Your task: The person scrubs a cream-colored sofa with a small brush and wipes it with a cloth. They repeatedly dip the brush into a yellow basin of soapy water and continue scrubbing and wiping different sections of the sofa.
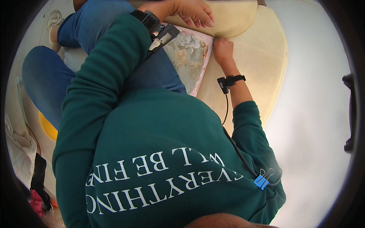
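My left hand (196, 13) hangs in front of a cream cushion (228, 17), its fingers loosely bent and slightly apart, with nothing seen in it. A floral fabric pad (188, 54) with a pink border lies on the cream seat (251, 62), partly under my jeans-clad leg (154, 75). My right hand (223, 51) is curled into a fist at the pad's right edge, close to its far corner. Its fingertips are hidden, so whether it grips the border cannot be told. Each wrist wears a strap with a black device; the left device (165, 37) overlaps the pad.
A black cable (226, 109) runs from the right wrist device to a blue binder clip (261, 181) on my green sweatshirt (159, 119). A yellow container (47, 126) stands at the left on the floor, near pale cloth (21, 154). A white surface (310, 114) spans the right side.
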Demonstrator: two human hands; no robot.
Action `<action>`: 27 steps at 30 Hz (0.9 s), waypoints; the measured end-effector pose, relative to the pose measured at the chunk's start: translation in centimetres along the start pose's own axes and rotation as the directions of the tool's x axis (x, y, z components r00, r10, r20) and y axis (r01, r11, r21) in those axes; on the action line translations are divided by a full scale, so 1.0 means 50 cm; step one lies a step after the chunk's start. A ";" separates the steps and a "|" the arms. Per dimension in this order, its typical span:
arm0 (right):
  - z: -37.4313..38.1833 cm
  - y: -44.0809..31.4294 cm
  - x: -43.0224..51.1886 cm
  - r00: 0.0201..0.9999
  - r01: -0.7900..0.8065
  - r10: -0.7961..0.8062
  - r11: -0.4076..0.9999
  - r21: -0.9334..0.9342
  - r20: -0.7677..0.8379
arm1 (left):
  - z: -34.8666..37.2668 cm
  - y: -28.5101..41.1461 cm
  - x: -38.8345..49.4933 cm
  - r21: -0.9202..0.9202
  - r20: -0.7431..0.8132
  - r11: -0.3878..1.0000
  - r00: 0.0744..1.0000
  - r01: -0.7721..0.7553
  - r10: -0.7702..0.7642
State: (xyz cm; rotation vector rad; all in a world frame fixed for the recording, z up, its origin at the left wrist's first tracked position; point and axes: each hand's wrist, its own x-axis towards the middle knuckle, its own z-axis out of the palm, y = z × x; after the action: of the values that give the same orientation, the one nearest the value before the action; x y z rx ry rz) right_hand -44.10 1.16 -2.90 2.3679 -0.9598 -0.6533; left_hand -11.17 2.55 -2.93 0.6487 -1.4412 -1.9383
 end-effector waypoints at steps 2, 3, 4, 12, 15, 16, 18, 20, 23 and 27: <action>0.001 -0.012 -0.032 0.998 0.040 -0.040 0.999 0.003 0.045 | -0.001 0.002 0.001 0.039 -0.005 0.999 1.000 0.001 -0.001; 0.002 -0.012 -0.041 0.995 0.094 -0.096 0.995 0.046 0.040 | -0.003 0.003 0.002 0.063 -0.010 0.998 1.000 -0.001 0.002; 0.002 -0.009 -0.045 0.980 0.145 -0.158 0.984 0.106 0.120 | -0.002 0.004 0.002 0.086 -0.013 0.996 1.000 -0.005 0.007; 0.010 0.046 0.030 0.964 0.061 -0.027 0.991 0.120 -0.266 | -0.002 -0.012 0.018 0.157 -0.017 0.988 1.000 0.005 -0.002; 0.007 0.040 0.016 0.987 0.056 -0.045 0.996 0.072 -0.153 | -0.009 -0.017 0.029 0.188 -0.006 0.982 1.000 0.009 -0.008; 0.006 0.038 0.011 0.994 0.108 -0.105 0.992 0.071 -0.041 | -0.012 -0.018 0.034 0.204 0.003 0.979 1.000 0.009 -0.009; 0.004 0.039 0.006 0.981 0.168 -0.177 0.980 0.107 0.081 | -0.015 -0.021 0.039 0.176 -0.003 0.984 1.000 -0.009 0.009; 0.003 0.043 0.009 0.986 0.081 -0.079 0.997 0.010 -0.144 | -0.014 -0.022 0.037 0.190 -0.014 0.982 1.000 -0.010 0.013; 0.008 0.051 0.027 0.949 0.062 -0.020 0.990 0.124 -0.314 | -0.005 -0.015 0.024 0.235 -0.024 0.971 0.999 0.029 -0.024; 0.024 0.059 0.037 0.982 0.152 -0.152 0.988 0.004 0.116 | 0.003 0.003 0.006 0.201 0.002 0.978 0.999 0.046 -0.047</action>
State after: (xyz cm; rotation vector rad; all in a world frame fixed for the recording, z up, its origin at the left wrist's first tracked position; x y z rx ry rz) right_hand -45.09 -2.35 -2.48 2.4389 -0.8287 -0.8587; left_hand -11.43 2.41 -2.73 0.7738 -1.6544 -1.8455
